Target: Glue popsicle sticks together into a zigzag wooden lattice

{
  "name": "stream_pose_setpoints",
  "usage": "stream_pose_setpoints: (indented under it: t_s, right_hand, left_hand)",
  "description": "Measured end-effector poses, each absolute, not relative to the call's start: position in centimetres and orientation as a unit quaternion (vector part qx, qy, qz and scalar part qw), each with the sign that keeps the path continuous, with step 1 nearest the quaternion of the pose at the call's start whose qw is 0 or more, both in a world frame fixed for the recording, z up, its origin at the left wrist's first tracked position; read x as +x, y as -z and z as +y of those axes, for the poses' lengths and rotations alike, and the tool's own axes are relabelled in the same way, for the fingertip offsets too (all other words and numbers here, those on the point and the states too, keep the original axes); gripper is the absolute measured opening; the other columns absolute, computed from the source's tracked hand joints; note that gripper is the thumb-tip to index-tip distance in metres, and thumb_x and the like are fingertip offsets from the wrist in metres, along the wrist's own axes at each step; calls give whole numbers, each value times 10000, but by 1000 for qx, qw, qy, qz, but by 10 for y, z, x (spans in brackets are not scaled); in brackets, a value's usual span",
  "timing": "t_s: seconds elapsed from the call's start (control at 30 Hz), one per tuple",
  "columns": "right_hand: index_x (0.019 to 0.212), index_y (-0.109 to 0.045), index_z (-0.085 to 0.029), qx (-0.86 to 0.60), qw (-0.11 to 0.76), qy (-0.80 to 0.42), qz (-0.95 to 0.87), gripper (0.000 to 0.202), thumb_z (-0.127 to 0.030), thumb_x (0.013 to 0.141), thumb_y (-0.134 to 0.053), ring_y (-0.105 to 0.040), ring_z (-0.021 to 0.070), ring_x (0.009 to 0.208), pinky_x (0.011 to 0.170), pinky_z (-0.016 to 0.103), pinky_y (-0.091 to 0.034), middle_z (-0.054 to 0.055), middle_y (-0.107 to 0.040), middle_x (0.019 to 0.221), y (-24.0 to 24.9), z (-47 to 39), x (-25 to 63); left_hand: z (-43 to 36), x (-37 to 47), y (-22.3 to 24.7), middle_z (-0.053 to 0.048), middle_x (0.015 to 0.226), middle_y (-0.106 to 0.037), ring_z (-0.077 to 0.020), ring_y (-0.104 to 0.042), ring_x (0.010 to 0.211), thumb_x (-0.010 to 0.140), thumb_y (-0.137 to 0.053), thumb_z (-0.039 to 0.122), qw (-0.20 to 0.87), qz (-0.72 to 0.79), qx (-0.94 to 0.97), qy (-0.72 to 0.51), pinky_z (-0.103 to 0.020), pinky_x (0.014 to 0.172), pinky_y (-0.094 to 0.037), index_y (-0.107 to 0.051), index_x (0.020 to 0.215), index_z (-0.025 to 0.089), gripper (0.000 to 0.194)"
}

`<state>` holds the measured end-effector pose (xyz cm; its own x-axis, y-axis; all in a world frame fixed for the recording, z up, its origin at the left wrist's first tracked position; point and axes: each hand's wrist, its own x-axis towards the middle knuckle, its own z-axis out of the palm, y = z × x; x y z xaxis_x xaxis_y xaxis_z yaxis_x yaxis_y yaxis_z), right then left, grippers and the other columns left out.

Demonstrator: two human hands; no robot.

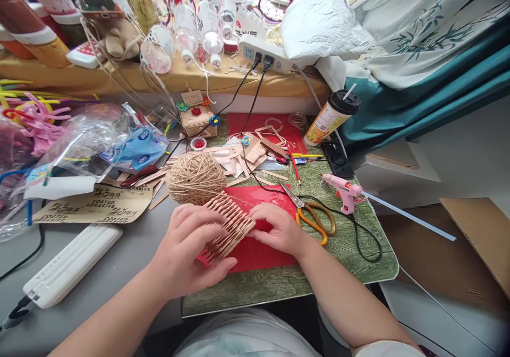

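A small slatted piece wound with jute twine (229, 221) is held above a red sheet (258, 253). My left hand (195, 251) grips it from the left, fingers over the top and thumb below. At its right end my right hand (277, 228) has thumb and fingertips pinched together, touching the edge; a thin strand of twine seems to run there. Just behind the piece sits a ball of jute twine (196, 176). Scissors with orange handles (314, 219) lie open-bladed to the right of my right hand.
A pink glue gun (343, 191) with a long glue stick lies at the right. Wooden craft sticks (255, 155), a red pencil (295, 166) and a lidded cup (332, 115) stand or lie behind. Sandpaper (95, 204) and a white power strip (74, 264) are at left. Black cords cross the table.
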<state>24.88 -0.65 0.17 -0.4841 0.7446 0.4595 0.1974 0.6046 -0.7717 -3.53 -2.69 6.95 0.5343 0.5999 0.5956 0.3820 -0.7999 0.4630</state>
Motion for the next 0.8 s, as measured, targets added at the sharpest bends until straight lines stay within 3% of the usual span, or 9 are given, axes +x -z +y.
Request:
stream_pose_setpoints:
  t_s: [0.13,0.2,0.4,0.6,0.8]
  right_hand:
    - [1167,-701,-222,-291,421,-339,-790,241,-314,986,-832,-774,224,1029,972,410,-649,91,-807,1094,-2,-7,248]
    - [1164,-705,-231,-288,422,-340,-790,236,-316,985,-833,-770,228,1023,960,407,-649,89,-804,1100,-1,-7,248]
    - [1152,-702,-244,-270,422,-324,-803,222,-323,987,-828,-768,245,1009,947,422,-645,81,-799,1093,3,-9,246]
    - [1130,-697,-237,-267,427,-303,-809,191,-348,1011,-797,-769,248,1025,959,418,-641,88,-803,1103,4,-11,245]
    - [1096,-691,-216,-259,446,-273,-812,193,-359,1015,-793,-764,244,998,933,403,-641,86,-799,1059,5,-13,245]
  left_hand:
    - [-37,-25,-93,-203,1523,-608,-388,-597,1363,891,-843,540,132,434,851,-264,-572,1129,-498,-507,1506,214,773]
    - [-38,-18,-102,-200,1602,-555,-415,-562,1424,910,-814,571,127,466,856,-184,-611,1174,-489,-456,1583,223,838]
    - [-34,-5,-111,-191,1616,-552,-423,-579,1405,916,-795,546,94,491,863,-78,-615,1170,-528,-458,1616,211,846]
    - [-32,-2,-118,-154,1649,-516,-427,-571,1418,938,-775,494,88,467,879,-21,-647,1144,-530,-626,1445,285,568]
    - [-29,1,-123,-126,1591,-562,-385,-591,1372,922,-805,465,115,458,881,-38,-606,1129,-547,-642,1337,274,486]
